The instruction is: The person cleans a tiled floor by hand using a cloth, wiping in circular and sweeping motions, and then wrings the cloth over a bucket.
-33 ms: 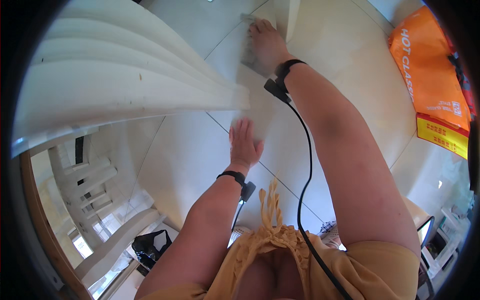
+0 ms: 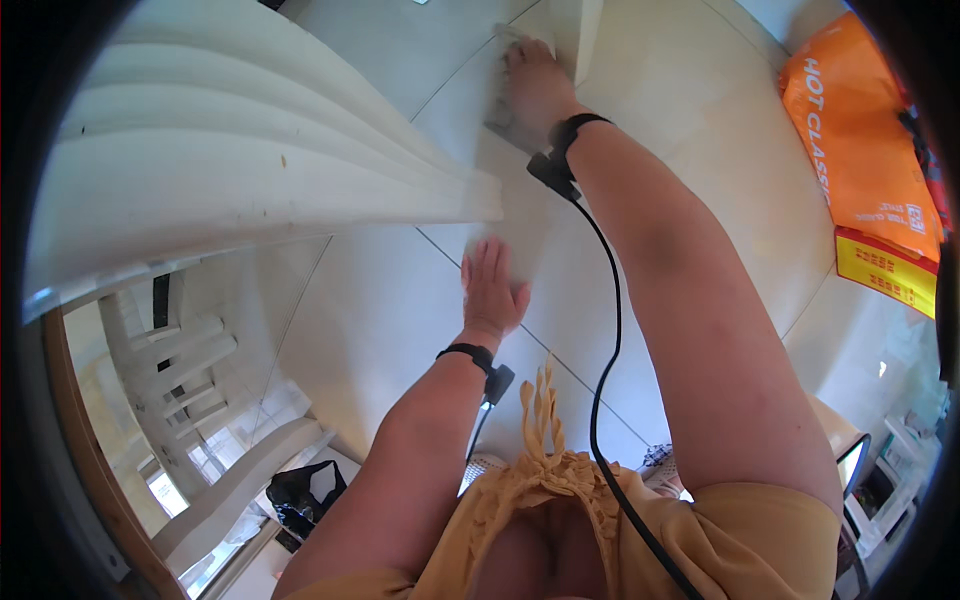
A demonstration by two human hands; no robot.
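On the pale tiled floor (image 2: 400,300), my left hand (image 2: 493,285) lies flat with its fingers stretched out and nothing in it. Farther off, my right hand (image 2: 540,85) presses down on a greyish cloth (image 2: 508,118) against the tiles. The cloth shows past the fingers and is partly blurred and covered by the hand. Close by on its right stands a slim white leg (image 2: 590,40). To the left of both hands, a thick white moulded furniture base (image 2: 420,195) reaches down to the floor.
A black cable (image 2: 612,330) runs from the strap on my right wrist past my body. An orange bag (image 2: 850,130) and a yellow-red package (image 2: 885,268) are at the right. White chair parts (image 2: 190,350) and a black bag (image 2: 300,497) are at lower left.
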